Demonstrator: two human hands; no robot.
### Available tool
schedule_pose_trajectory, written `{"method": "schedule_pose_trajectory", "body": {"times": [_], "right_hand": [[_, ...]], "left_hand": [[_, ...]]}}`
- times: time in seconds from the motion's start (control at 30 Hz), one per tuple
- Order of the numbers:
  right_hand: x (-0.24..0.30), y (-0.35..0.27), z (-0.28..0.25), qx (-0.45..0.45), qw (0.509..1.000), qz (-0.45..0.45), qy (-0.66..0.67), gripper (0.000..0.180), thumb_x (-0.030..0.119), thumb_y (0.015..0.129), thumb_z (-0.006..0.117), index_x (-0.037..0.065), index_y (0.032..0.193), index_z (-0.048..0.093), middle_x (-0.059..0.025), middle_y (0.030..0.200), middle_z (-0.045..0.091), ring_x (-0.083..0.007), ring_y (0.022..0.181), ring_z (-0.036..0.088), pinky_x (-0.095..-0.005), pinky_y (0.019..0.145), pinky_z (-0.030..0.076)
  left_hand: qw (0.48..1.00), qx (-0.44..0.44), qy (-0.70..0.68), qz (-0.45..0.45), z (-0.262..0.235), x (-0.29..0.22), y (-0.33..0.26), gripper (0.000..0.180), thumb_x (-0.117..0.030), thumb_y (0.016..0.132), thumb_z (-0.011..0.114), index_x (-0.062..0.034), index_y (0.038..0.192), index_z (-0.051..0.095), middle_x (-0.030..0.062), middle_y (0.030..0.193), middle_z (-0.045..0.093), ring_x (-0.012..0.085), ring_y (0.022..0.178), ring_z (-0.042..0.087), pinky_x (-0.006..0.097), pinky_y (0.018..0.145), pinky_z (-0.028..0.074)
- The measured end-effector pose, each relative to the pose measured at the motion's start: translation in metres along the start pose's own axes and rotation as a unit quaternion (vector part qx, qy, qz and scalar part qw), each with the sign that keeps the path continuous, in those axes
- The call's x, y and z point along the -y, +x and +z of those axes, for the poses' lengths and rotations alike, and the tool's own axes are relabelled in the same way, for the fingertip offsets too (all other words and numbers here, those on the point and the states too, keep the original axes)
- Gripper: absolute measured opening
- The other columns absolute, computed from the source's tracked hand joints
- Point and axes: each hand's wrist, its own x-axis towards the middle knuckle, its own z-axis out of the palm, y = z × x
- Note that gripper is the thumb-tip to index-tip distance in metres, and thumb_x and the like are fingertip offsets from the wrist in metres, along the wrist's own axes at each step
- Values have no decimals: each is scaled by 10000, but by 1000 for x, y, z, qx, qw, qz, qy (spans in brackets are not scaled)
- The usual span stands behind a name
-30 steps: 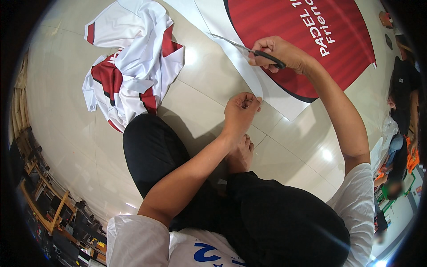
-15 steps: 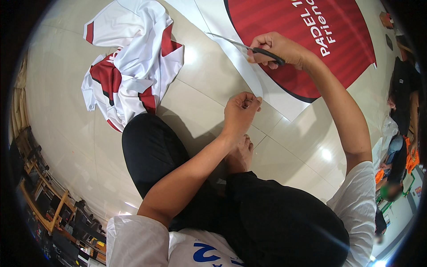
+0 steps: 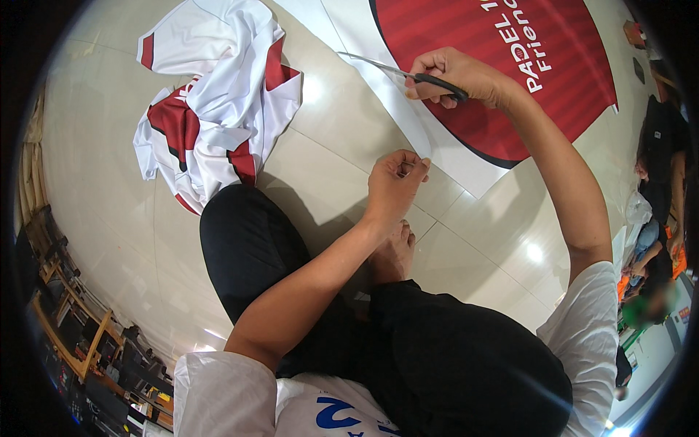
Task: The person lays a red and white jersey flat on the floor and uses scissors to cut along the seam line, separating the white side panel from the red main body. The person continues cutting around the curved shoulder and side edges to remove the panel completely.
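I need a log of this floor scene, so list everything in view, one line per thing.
scissors: one, black handles, steel blades, in the right hand, at the sheet's edge
printed sheet: one, white with a large red shape, flat on the floor, top right
garments: one crumpled heap, white and red, top left
floor: pale glossy tiles
wooden furniture: brown, lower left edge
other people: seated at the right edge
trousers: black, on crossed legs
left hand: pinching the sheet's white edge
right hand: fingers in the scissor handles
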Motion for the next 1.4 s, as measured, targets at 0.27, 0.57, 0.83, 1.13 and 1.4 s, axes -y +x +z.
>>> {"method": "schedule_pose_trajectory", "body": {"times": [0.27,0.57,0.83,1.13,1.4], "right_hand": [[3,0,-2,11,1000,-3,-9,353,399,830,892,105,948,737,33,703,634,-53,595,571,-205,535,421],[2,7,-4,11,1000,-13,-25,385,465,805,895,131,905,733,15,698,655,-67,604,595,-211,544,430],[5,9,-6,20,999,-13,-29,379,471,818,883,132,900,735,14,709,660,-68,606,602,-215,550,452],[4,13,-9,14,999,-17,-33,428,500,782,890,116,913,752,15,718,660,-75,613,607,-218,559,459],[9,14,-9,26,999,-17,-37,386,471,828,879,119,894,734,12,735,666,-70,610,592,-216,546,438]], "left_hand": [[1000,-7,8,3,0,3,1,186,-243,1031,753,-73,975,701,-21,825,700,50,798,650,237,651,454],[1000,-3,-4,2,0,-2,-2,189,-239,1033,750,-66,974,703,-22,815,691,45,792,638,234,652,448],[1000,-2,0,3,0,0,-1,200,-242,1036,745,-66,955,697,-19,805,689,40,755,602,229,646,432],[1000,2,-6,-9,2,-5,-3,203,-246,1034,745,-70,944,701,-20,793,689,29,708,544,228,634,412],[1000,-3,2,4,1,-4,-3,202,-245,1033,746,-70,941,701,-22,793,687,31,704,535,229,635,409]]}}
